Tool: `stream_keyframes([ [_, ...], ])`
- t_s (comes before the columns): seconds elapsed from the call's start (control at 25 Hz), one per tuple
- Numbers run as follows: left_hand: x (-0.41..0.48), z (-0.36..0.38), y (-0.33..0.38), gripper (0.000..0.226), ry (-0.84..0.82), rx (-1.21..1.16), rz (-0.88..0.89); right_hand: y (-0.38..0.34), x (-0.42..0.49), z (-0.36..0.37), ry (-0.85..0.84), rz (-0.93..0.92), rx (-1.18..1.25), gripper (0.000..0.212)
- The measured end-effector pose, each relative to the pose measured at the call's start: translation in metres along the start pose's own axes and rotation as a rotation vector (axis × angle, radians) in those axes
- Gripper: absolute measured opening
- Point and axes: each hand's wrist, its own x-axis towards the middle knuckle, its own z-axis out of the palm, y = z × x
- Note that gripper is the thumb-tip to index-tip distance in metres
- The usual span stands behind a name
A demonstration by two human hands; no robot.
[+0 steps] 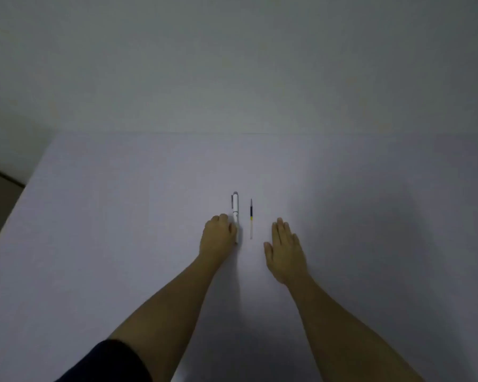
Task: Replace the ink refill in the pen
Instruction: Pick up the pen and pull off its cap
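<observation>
Dark sleeve (108,362) at the near edge. Farther out, left hand (218,235), fingers curled onto the near end of the white pen (235,209) lying on the counter (122,216); right hand (284,250) flat, fingers together, empty. Spare refill (251,217) just beside the pen, untouched. Judgement: pen not yet opened; whole swap remains.

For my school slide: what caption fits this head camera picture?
Left hand closes on the pen; the refill lies beside it, right hand open.

Plain white table (122,230). White pen (235,208) and thin ink refill (251,219) lie side by side, parallel, apart. Right hand (284,249) flat on surface.
</observation>
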Motion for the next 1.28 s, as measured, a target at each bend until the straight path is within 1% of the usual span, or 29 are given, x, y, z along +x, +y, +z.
stream_keyframes([
  [0.08, 0.012, 0.007, 0.005, 0.025, 0.073, -0.036, -0.028, 0.003, 0.004, 0.005, 0.038, 0.019, 0.033, 0.059],
  [0.16, 0.018, 0.013, 0.012, 0.028, 0.109, -0.038, -0.052, 0.003, 0.002, 0.013, 0.072, 0.018, 0.032, 0.059],
  [0.32, 0.032, 0.021, 0.016, 0.022, 0.118, -0.07, -0.123, 0.006, 0.002, 0.018, 0.17, -0.005, 0.029, 0.058],
  [0.44, 0.034, 0.021, 0.015, 0.02, 0.092, -0.139, -0.183, 0.004, 0.002, 0.016, 0.164, 0.003, 0.027, 0.057],
  [0.52, 0.027, 0.016, 0.011, 0.017, 0.11, -0.208, -0.199, 0.004, 0.003, 0.012, 0.101, 0.0, 0.054, 0.058],
  [0.56, 0.022, 0.013, 0.008, 0.015, 0.116, -0.245, -0.193, 0.005, 0.004, 0.008, 0.053, -0.002, 0.11, 0.058],
  [0.6, 0.015, 0.009, 0.006, 0.015, 0.113, -0.287, -0.177, 0.005, 0.004, 0.001, 0.02, 0.003, 0.203, 0.057],
  [0.64, 0.006, 0.004, 0.005, 0.016, 0.098, -0.34, -0.156, 0.003, 0.005, -0.008, 0.028, 0.026, 0.338, 0.055],
  [0.72, -0.012, -0.006, 0.002, 0.017, 0.032, -0.433, -0.087, -0.005, 0.003, -0.032, 0.164, 0.105, 0.62, 0.043],
  [0.76, -0.02, -0.01, 0.001, 0.015, -0.005, -0.443, -0.034, -0.01, 0.002, -0.044, 0.226, 0.139, 0.719, 0.037],
  [0.84, -0.035, -0.019, 0.002, 0.011, -0.037, -0.398, 0.084, -0.024, -0.001, -0.064, 0.241, 0.17, 0.852, 0.032],
  [0.88, -0.042, -0.023, 0.004, 0.011, -0.029, -0.373, 0.139, -0.031, -0.003, -0.072, 0.218, 0.171, 0.908, 0.033],
  [0.96, -0.05, -0.029, 0.008, 0.02, 0.033, -0.29, 0.261, -0.043, -0.01, -0.084, 0.196, 0.165, 1.004, 0.033],
  [1.04, -0.057, -0.033, 0.011, 0.026, 0.104, -0.154, 0.347, -0.051, -0.018, -0.091, 0.217, 0.159, 1.075, 0.027],
  [1.16, -0.063, -0.035, 0.013, 0.029, 0.185, -0.051, 0.372, -0.053, -0.028, -0.095, 0.259, 0.147, 1.138, 0.015],
  [1.28, -0.066, -0.033, 0.011, 0.033, 0.191, -0.052, 0.341, -0.047, -0.03, -0.094, 0.209, 0.132, 1.203, 0.012],
])
